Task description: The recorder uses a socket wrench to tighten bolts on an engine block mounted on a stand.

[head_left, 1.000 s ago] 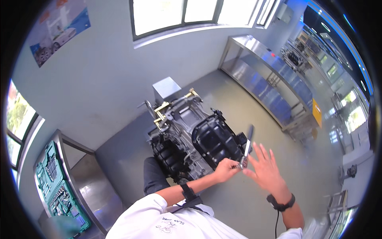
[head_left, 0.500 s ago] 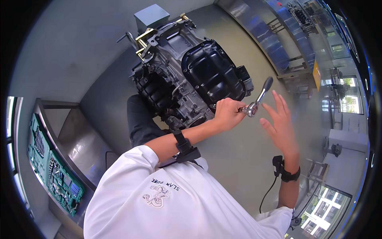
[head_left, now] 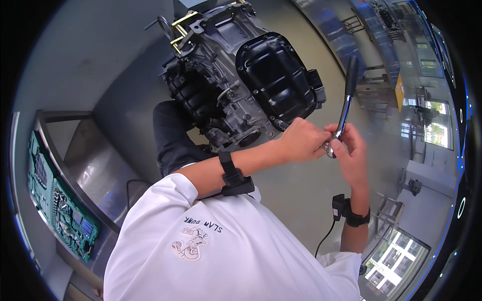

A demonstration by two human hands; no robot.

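A ratchet wrench (head_left: 346, 103) with a black grip and chrome shaft points up and away on the right. Fingers of my right hand (head_left: 354, 159) are closed around its head. My left hand (head_left: 303, 141) wraps the drive end beside the head, and a metal extension (head_left: 282, 125) shows past its fingers. The extension's tip reaches the near edge of the black oil pan (head_left: 275, 75); whether it sits on a bolt I cannot tell. The pan covers the upper side of a grey engine block (head_left: 228, 75). My left fingers hide the joint between wrench and extension.
Brass-coloured bars (head_left: 183, 25) and a crank handle (head_left: 161, 25) stand at the engine's far end. At left, a green tool case (head_left: 60, 200) with sockets lies on a metal table (head_left: 103, 175). Metal benches (head_left: 331, 25) line the far right. My dark-trousered leg (head_left: 173, 133) is against the engine.
My right hand, open and apart from the wrench before, has closed around its head. The wrench handle has swung to a steeper angle. The engine appears higher as the view shifted.
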